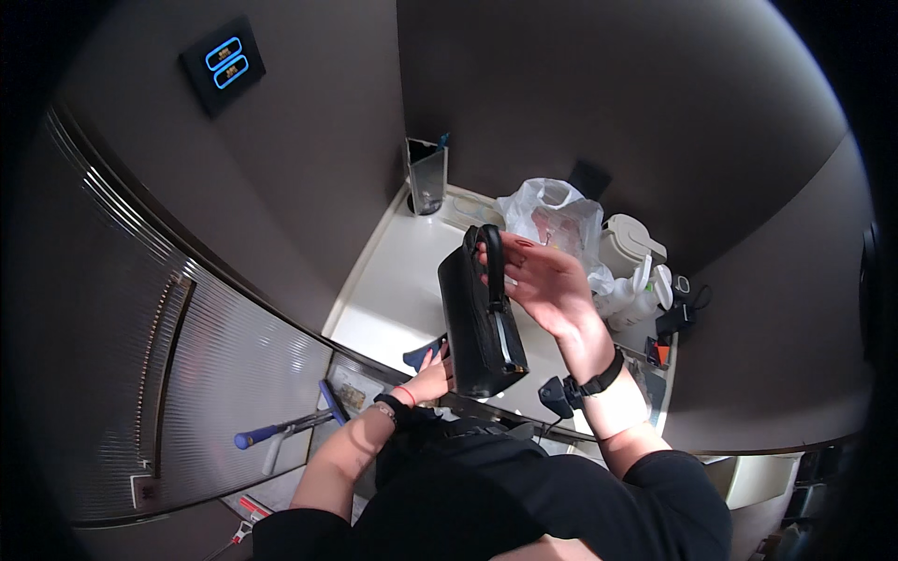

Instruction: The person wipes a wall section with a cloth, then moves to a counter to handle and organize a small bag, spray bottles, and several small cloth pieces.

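A black leather handbag (477, 322) hangs tilted above the white counter (393, 273). Its stiff handle (494, 270) is hooked over the fingers of my right hand (544, 280), which is raised with the palm partly turned up. A zip with a light edge runs along the bag's side. My left hand (431, 379) is low at the counter's front edge, its fingers on a dark blue cloth (419, 357). The bag hides part of that hand and of the cloth.
Behind the bag stand a clear plastic bag (547, 214), a cream lidded container (631, 242) and white pump bottles (635, 301). An upright holder (428, 175) occupies the back left corner. A blue-handled squeegee (287, 426) is at left, near a ribbed panel (231, 372). Dark walls enclose the counter.
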